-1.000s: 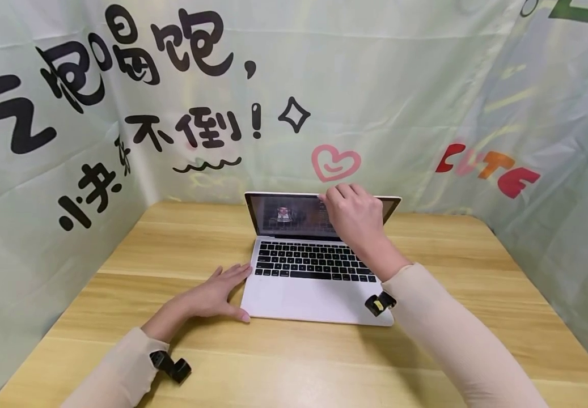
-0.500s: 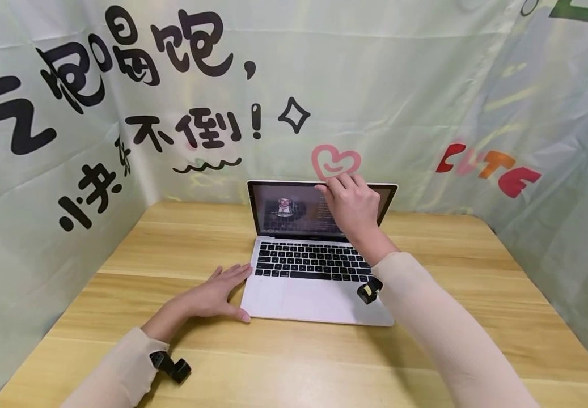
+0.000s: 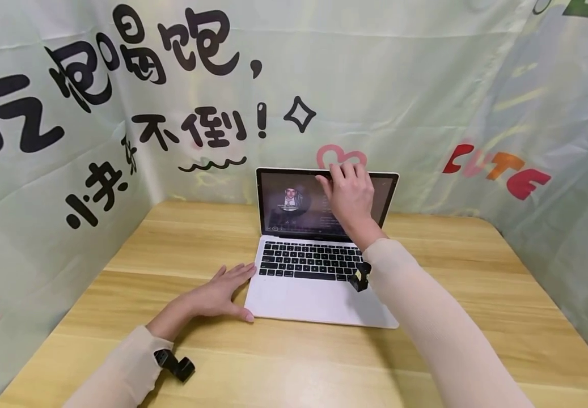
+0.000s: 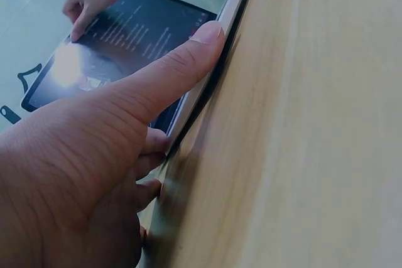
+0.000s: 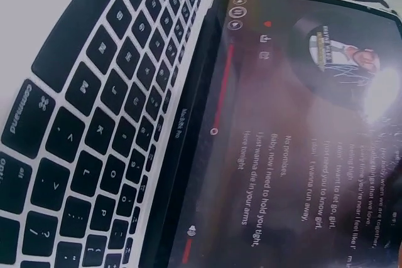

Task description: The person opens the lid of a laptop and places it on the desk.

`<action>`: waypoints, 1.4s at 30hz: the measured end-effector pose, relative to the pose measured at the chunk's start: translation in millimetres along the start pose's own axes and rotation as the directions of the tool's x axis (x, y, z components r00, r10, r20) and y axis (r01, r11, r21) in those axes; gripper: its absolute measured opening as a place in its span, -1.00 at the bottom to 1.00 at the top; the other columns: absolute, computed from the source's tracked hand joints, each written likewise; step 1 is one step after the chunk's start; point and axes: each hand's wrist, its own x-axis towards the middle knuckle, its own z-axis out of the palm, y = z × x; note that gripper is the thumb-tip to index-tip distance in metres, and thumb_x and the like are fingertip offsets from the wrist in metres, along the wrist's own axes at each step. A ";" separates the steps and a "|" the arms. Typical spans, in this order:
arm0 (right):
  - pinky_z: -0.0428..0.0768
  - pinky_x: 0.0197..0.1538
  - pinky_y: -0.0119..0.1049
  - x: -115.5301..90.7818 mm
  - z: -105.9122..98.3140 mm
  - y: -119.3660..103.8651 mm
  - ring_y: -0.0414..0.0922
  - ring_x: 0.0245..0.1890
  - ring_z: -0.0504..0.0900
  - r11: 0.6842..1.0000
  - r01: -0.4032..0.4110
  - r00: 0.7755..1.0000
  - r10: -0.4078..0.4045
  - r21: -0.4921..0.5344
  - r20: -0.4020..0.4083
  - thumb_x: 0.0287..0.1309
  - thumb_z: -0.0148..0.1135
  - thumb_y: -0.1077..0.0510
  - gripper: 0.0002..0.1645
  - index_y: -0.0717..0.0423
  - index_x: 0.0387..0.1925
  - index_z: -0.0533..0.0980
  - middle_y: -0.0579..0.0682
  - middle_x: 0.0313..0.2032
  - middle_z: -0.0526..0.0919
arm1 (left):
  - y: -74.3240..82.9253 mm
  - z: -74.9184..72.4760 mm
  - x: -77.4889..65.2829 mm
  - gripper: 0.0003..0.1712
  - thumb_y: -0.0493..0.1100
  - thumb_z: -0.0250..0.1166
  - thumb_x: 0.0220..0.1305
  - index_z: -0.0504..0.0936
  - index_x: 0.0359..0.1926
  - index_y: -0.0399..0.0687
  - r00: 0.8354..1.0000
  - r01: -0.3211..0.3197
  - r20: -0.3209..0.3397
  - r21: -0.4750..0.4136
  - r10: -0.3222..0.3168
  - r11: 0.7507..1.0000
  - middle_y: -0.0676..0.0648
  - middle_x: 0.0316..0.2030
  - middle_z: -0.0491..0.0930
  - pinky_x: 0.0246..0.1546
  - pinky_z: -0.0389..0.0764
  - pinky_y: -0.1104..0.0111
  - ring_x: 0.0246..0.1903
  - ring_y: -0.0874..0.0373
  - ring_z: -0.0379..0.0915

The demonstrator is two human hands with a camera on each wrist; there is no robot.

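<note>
A silver laptop (image 3: 294, 299) stands unfolded on the wooden table, its lit screen (image 3: 294, 218) tilted up from the keyboard. My right hand (image 3: 352, 198) pinches the middle of the lid's top edge, thumb on the screen side and fingers over the back. Along the base's left side rests my left hand (image 3: 217, 296), fingers spread, fingertips and thumb touching the edge. The left wrist view shows that thumb (image 4: 188, 48) lying on the laptop's edge. Song lyrics and a player bar fill the screen (image 5: 282, 155) in the right wrist view, beside the black keys (image 5: 81, 89); the right hand is out of that view.
The wooden table (image 3: 161, 243) has rounded back corners. Pale printed cloth (image 3: 401, 85) hangs close behind the lid and along both sides. A small black camera (image 3: 176, 365) is strapped to the left wrist, another (image 3: 360, 276) to the right.
The lid has tilted further back and up, and the right hand has risen with it, still holding its top edge. The left hand keeps its place. The head view has shifted slightly.
</note>
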 end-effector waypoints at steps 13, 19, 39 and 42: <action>0.47 0.01 0.07 6.8 22.0 15.4 0.19 -0.14 0.45 0.999 0.046 0.991 -0.045 -0.001 0.126 0.29 0.22 -0.17 -0.51 0.22 -0.23 0.47 0.18 -0.25 0.51 | 2.6 -0.4 0.4 0.37 0.54 0.32 -0.10 0.00 0.53 -0.15 1.000 0.014 0.006 0.002 -0.014 1.000 -0.10 0.52 -0.07 0.41 -0.40 -0.10 0.49 -0.09 -0.28; 0.42 0.06 0.08 10.0 34.0 23.4 0.24 -0.12 0.41 0.998 -0.007 0.964 -0.010 0.061 0.265 0.28 0.25 -0.11 -0.52 0.25 -0.15 0.41 0.23 -0.16 0.48 | 4.0 1.4 0.4 0.37 0.53 0.33 -0.10 0.00 0.53 -0.16 1.000 0.014 0.012 -0.004 -0.014 1.000 -0.10 0.52 -0.08 0.41 -0.41 -0.09 0.49 -0.09 -0.27; 0.30 0.32 0.03 28.3 27.7 40.0 0.24 0.23 0.30 0.989 -0.038 0.803 -0.056 0.144 0.593 0.27 0.30 0.02 -0.38 0.29 0.21 0.36 0.26 0.13 0.41 | 3.7 -0.3 1.2 0.39 0.53 0.34 -0.13 0.01 0.53 -0.16 1.000 0.029 0.007 0.015 -0.030 0.999 -0.09 0.52 -0.06 0.42 -0.39 -0.07 0.49 -0.07 -0.25; 0.30 0.32 0.04 27.3 20.4 41.0 0.22 0.26 0.28 0.984 -0.024 0.805 -0.085 0.176 0.587 0.27 0.30 0.01 -0.33 0.24 0.28 0.34 0.23 0.17 0.40 | 4.2 -1.7 2.1 0.39 0.53 0.34 -0.13 0.01 0.53 -0.16 0.999 0.038 0.015 0.025 -0.038 0.999 -0.09 0.52 -0.06 0.42 -0.37 -0.08 0.49 -0.07 -0.25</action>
